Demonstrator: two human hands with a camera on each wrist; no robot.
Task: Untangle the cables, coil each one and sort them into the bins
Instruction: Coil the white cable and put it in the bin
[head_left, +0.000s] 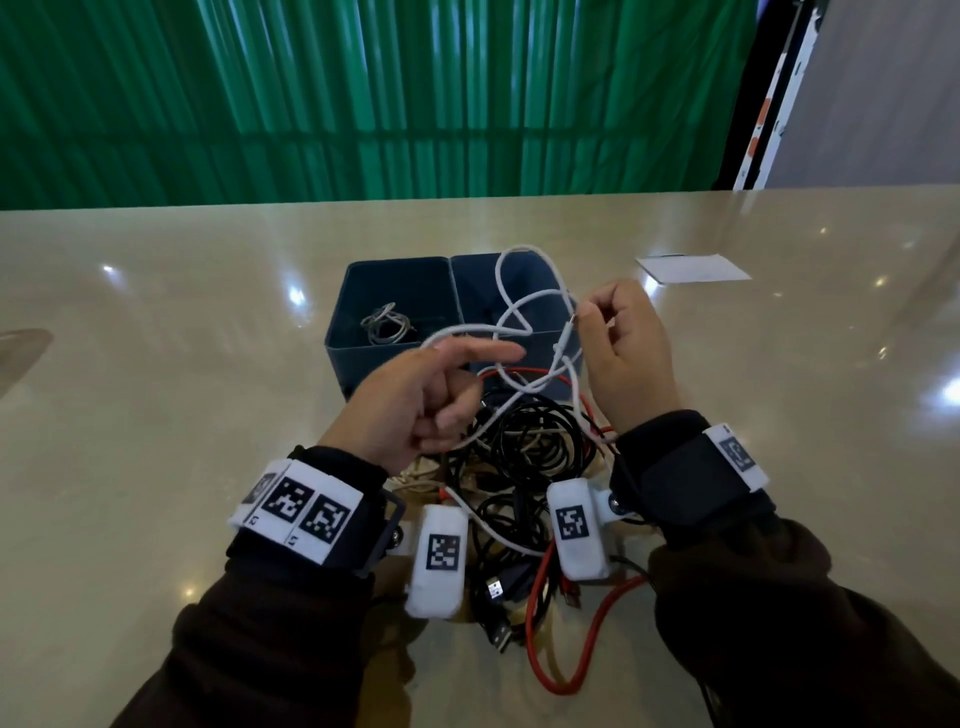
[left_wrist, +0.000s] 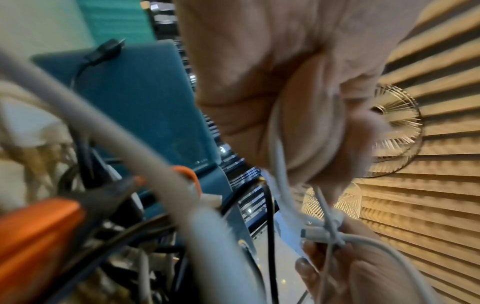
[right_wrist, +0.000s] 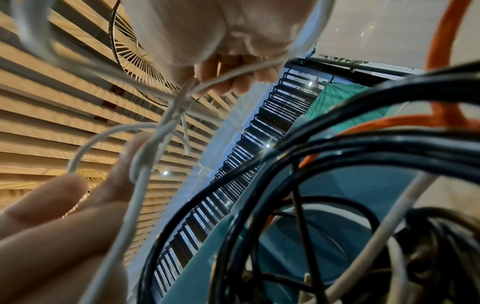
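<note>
A white cable (head_left: 511, 312) loops in the air between both hands, above two blue bins (head_left: 337, 332). My left hand (head_left: 457, 384) has its index finger stretched out under one strand, and the other fingers curl round the cable (left_wrist: 279, 156). My right hand (head_left: 587, 312) pinches the cable near its connector end, where the strands cross in a knot (left_wrist: 330, 232). In the right wrist view the right hand's fingers (right_wrist: 52, 236) hold the white cable (right_wrist: 135, 205) below that crossing. A tangle of black cables (head_left: 519, 441) and a red cable (head_left: 587, 639) lies on the table under the wrists.
The left bin holds a coiled grey cable (head_left: 384, 325). What the right bin (head_left: 519, 270) holds is hidden by the loops. A white sheet of paper (head_left: 691, 267) lies at the back right of the glossy beige table (head_left: 156, 364). A green curtain hangs behind.
</note>
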